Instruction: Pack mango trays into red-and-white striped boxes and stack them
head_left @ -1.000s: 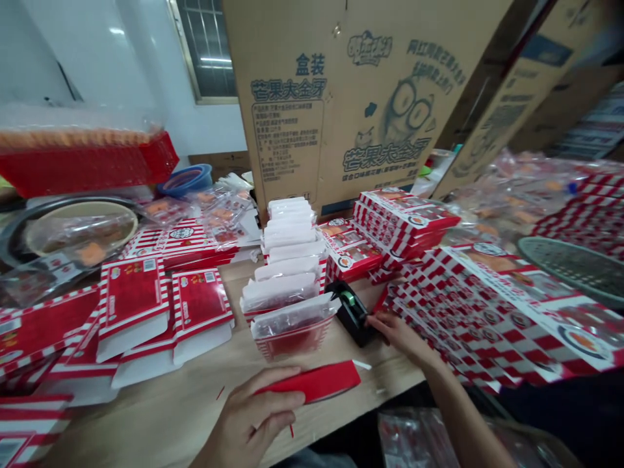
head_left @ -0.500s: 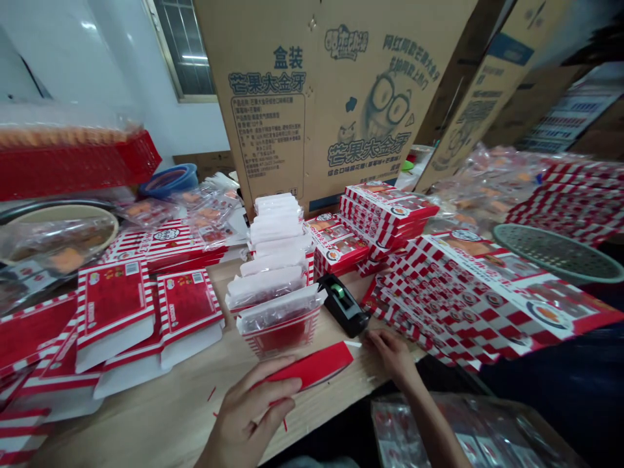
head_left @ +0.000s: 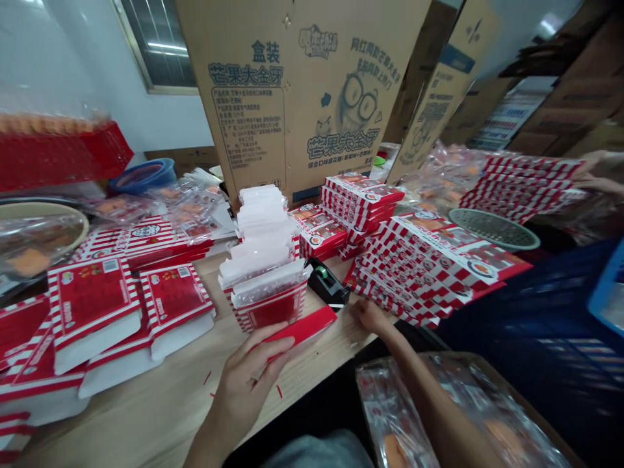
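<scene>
Red carton: a narrow red cardboard side faces up on the carton (head_left: 312, 325) in the near middle, above the pale wood-grained table (head_left: 160, 426), just on the near side of a row of open cartons.
Left hand: the left hand (head_left: 251, 370) grips the carton's left end, fingers on top and thumb on the near side, clamped on it.
Right hand: the right hand (head_left: 369, 317) is low over the table, right of the carton and apart from it; its fingers are bent close together, and whether they pinch anything I cannot tell.
Tape dispenser: the black plastic tape dispenser (head_left: 331, 285) with a pale green core stands just beyond the carton's right end, a short white strip (head_left: 336, 305) at its near end.
Open cartons: the row of red-and-white cartons with raised white flaps (head_left: 267, 244) runs away from the carton; clear film shows in the nearest ones.
Left side: striped red-and-white cardboard cartons (head_left: 92, 302) overlap in a pile.
Right side: a large stack of red-and-white checked boxes (head_left: 419, 266) leans beside the right hand; a grey-green perforated basket (head_left: 492, 227) sits beyond.
Near right: clear plastic packets (head_left: 397, 422) lie below the right forearm.
Far side: a tall brown cardboard box (head_left: 302, 84) with blue print stands behind the row.
</scene>
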### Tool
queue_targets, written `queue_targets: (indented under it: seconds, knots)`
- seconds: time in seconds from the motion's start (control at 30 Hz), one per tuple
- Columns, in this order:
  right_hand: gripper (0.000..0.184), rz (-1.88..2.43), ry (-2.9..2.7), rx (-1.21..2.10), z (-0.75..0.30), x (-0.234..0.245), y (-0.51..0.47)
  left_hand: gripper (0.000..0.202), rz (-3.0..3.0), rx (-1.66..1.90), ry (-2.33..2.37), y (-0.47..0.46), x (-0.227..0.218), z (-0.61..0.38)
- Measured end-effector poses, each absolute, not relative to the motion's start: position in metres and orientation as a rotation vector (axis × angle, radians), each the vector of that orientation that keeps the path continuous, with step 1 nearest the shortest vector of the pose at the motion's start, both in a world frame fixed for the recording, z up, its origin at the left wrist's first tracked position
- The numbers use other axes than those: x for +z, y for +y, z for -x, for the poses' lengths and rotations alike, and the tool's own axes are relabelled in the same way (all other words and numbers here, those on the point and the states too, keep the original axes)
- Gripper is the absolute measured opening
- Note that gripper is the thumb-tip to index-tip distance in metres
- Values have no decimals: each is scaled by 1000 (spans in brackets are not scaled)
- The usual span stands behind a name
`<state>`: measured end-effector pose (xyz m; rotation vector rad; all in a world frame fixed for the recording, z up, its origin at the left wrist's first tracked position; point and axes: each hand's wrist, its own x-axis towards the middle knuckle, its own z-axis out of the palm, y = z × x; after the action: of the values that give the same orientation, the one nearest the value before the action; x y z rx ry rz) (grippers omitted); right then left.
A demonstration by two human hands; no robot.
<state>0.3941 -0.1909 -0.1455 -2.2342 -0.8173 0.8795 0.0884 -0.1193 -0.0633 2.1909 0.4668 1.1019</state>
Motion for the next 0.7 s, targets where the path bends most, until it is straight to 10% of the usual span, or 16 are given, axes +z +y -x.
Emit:
queue_targets:
  seconds: [0.37, 0.7]
  knots:
    - [23, 1168, -900, 569, -235, -21, -258, 22, -2207, 1138, 515, -124, -58, -87]
    - [49, 1346, -464, 869, -201, -54, -198, 22, -2307, 1182, 531, -120, -54, -87]
